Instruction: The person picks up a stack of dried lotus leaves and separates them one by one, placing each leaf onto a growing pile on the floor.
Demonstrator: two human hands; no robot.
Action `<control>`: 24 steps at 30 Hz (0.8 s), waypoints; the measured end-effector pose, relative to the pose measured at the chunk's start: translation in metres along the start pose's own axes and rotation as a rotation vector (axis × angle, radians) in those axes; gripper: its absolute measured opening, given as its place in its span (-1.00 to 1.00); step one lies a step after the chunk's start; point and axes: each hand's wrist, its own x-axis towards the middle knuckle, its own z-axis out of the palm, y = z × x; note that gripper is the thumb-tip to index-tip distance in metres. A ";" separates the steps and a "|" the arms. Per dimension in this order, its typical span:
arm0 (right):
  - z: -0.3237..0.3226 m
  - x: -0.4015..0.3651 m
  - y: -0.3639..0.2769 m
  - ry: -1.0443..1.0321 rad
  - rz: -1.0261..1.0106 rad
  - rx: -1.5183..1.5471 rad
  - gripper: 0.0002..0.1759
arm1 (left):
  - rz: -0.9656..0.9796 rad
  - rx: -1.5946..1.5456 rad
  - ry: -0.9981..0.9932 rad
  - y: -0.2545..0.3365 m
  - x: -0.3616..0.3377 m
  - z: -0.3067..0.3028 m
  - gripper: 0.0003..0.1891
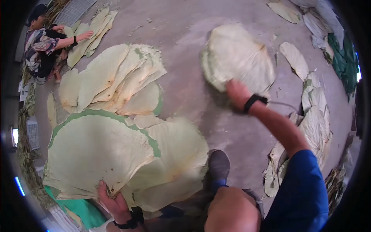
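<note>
My left hand (114, 203) is closed on the lower corner of a large, pale dried lotus leaf (96, 149), folded into a fan shape with a green strip along its curved edge. Beneath and right of it lie more pale lotus leaves (174, 150). Farther forward, my right hand (237, 92) grips the near edge of another broad, fan-shaped lotus leaf (239, 58); motion blurs the fingers. Whether that is one leaf or several stacked is hard to tell. A spread pile of lotus leaves (112, 77) lies ahead of my left hand.
A co-worker (42, 46) crouches at the far left, one hand over more leaves (92, 34). Along the right lie a row of crumpled leaves (315, 120), a single leaf (293, 58) and dark green cloth (344, 62). My shoe (219, 166) rests on the concrete floor (181, 77).
</note>
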 end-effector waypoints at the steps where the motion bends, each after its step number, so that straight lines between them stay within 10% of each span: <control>1: 0.010 -0.014 -0.030 0.108 -0.065 0.085 -0.68 | -0.039 -0.036 -0.009 -0.005 -0.007 0.009 -0.68; 4: 0.024 -0.067 -0.113 0.272 -0.209 0.260 -0.43 | -0.134 0.090 -0.121 -0.013 -0.016 0.008 -0.68; 8: -0.057 -0.119 -0.146 -0.247 -0.084 0.674 -0.43 | -0.130 0.046 -0.129 -0.025 -0.018 0.008 -0.70; 11: -0.014 -0.113 -0.110 0.079 -0.162 0.957 -0.62 | -0.182 0.056 -0.146 -0.036 -0.012 -0.013 -0.70; 16: -0.037 -0.021 -0.008 0.300 0.397 0.516 -0.56 | -0.249 0.104 -0.192 -0.035 -0.014 0.000 -0.69; 24: -0.012 0.012 -0.010 0.250 0.364 0.351 -0.59 | -0.231 0.134 -0.159 -0.047 -0.006 -0.010 -0.58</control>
